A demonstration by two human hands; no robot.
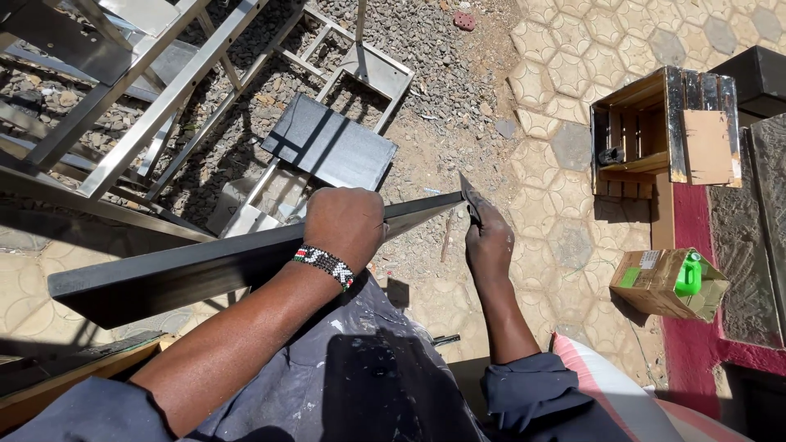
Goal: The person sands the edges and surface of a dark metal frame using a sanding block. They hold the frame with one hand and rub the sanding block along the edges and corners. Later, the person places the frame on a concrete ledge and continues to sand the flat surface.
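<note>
My left hand (345,227), with a beaded bracelet at the wrist, grips the top edge of a long dark grey board (205,270) that lies across my lap. Its far end points right, towards my right hand (489,241). My right hand holds a thin metal scraper blade (468,195) against the board's right end. My lap is covered by a paint-flecked grey-blue garment (360,368).
Shiny metal frames (155,90) and a second dark panel (330,141) lie on gravel ahead. A wooden crate (655,131) stands on the paving at right, beside a cardboard box with a green bottle (671,282). A red ledge (692,327) runs along the right.
</note>
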